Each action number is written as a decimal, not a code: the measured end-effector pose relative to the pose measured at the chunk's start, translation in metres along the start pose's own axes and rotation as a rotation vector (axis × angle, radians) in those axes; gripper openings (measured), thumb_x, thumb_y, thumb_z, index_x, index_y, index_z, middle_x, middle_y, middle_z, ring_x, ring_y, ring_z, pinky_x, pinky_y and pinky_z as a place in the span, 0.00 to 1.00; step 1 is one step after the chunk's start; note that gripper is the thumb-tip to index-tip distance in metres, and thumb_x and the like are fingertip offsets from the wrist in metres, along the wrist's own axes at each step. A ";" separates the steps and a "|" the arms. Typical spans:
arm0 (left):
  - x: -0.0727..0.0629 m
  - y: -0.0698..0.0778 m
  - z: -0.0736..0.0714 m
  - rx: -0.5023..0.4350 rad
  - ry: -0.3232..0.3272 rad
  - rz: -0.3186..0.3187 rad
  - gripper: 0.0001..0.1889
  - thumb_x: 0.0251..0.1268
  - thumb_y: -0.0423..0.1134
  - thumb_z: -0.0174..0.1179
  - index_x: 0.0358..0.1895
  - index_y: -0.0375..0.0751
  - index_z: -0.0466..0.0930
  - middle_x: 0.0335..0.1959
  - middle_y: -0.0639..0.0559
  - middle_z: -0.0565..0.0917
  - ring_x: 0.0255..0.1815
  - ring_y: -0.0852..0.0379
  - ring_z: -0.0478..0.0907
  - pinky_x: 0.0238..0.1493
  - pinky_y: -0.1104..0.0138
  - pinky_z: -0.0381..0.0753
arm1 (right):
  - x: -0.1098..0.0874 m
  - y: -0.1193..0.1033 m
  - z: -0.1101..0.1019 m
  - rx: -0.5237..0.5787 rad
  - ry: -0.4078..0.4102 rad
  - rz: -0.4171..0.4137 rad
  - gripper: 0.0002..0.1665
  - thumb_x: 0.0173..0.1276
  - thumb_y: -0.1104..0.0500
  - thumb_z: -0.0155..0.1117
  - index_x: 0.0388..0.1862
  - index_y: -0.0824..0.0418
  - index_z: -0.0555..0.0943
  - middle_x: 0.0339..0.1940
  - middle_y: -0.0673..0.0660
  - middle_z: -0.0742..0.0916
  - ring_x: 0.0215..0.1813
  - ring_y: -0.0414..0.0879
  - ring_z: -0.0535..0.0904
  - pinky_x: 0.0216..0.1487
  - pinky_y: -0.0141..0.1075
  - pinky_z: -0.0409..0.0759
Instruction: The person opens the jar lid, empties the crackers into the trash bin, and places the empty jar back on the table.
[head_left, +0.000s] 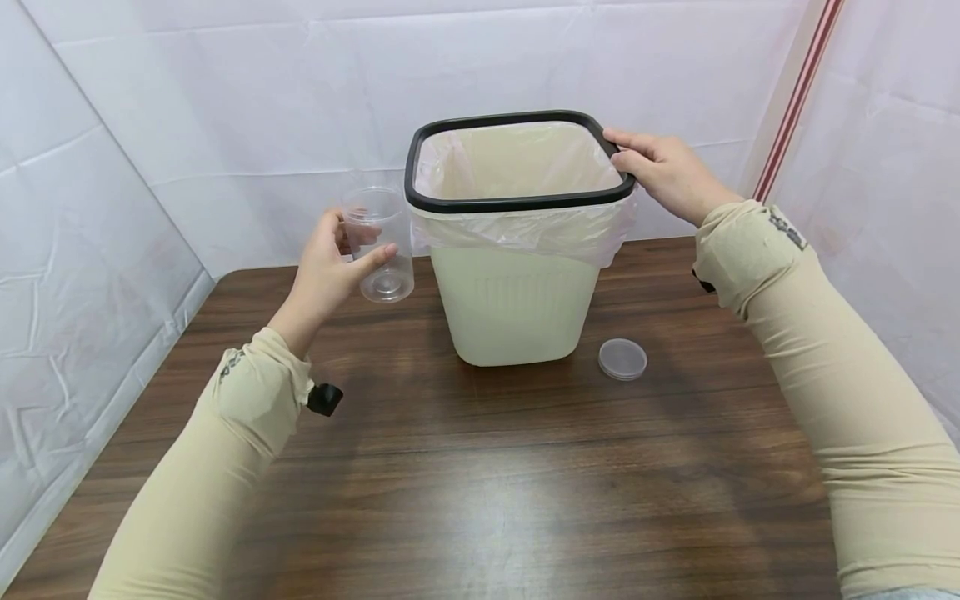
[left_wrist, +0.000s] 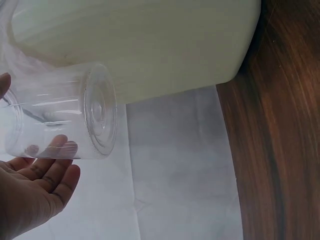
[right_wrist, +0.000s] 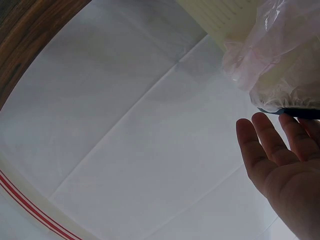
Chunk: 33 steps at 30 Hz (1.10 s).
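Note:
My left hand (head_left: 327, 265) holds a clear plastic jar (head_left: 385, 271) without a lid, thumb on one side and fingers on the other. The jar is upright, raised above the table and left of the bin. In the left wrist view the jar (left_wrist: 55, 112) shows its round base. A pale cream trash bin (head_left: 517, 308) with a black rim (head_left: 517, 204) stands on the table, lined with a thin pinkish bag (head_left: 555, 237). My right hand (head_left: 671, 171) rests on the rim's right side; in the right wrist view its fingers (right_wrist: 267, 132) look fairly straight.
A clear round lid (head_left: 622, 358) lies on the table just right of the bin's base. The brown wooden table (head_left: 480, 467) has white sheeting (head_left: 247, 100) behind it and at both sides. A red-striped band (head_left: 795, 104) runs down at the right.

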<state>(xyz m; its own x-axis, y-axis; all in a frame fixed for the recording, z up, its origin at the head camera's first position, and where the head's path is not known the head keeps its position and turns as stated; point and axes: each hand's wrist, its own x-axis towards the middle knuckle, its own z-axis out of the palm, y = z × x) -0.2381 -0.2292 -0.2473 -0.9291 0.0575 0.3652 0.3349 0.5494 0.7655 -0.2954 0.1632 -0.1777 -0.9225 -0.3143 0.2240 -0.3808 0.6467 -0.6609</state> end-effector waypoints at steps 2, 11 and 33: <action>-0.002 -0.002 0.002 -0.006 -0.003 0.004 0.35 0.61 0.46 0.65 0.65 0.35 0.60 0.56 0.38 0.77 0.48 0.56 0.72 0.50 0.69 0.70 | -0.001 0.000 0.000 -0.003 0.000 0.002 0.32 0.74 0.47 0.42 0.75 0.51 0.60 0.74 0.59 0.67 0.66 0.48 0.65 0.60 0.41 0.66; -0.008 -0.009 0.007 -0.040 -0.019 0.003 0.34 0.61 0.45 0.65 0.66 0.36 0.60 0.56 0.40 0.77 0.48 0.57 0.72 0.49 0.71 0.69 | -0.003 -0.002 0.000 0.021 -0.005 -0.011 0.32 0.75 0.47 0.42 0.75 0.53 0.59 0.74 0.59 0.66 0.73 0.50 0.62 0.69 0.50 0.63; -0.024 -0.025 0.022 -0.031 -0.063 -0.055 0.35 0.60 0.45 0.66 0.67 0.38 0.60 0.56 0.38 0.75 0.48 0.51 0.70 0.52 0.60 0.71 | -0.003 -0.002 0.000 0.033 -0.001 -0.004 0.32 0.75 0.48 0.41 0.75 0.52 0.59 0.75 0.58 0.65 0.69 0.48 0.64 0.62 0.40 0.65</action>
<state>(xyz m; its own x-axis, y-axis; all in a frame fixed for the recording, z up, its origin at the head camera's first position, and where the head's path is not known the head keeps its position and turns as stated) -0.2272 -0.2260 -0.2869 -0.9540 0.0806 0.2888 0.2867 0.5276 0.7997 -0.2920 0.1625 -0.1770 -0.9210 -0.3174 0.2259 -0.3820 0.6220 -0.6835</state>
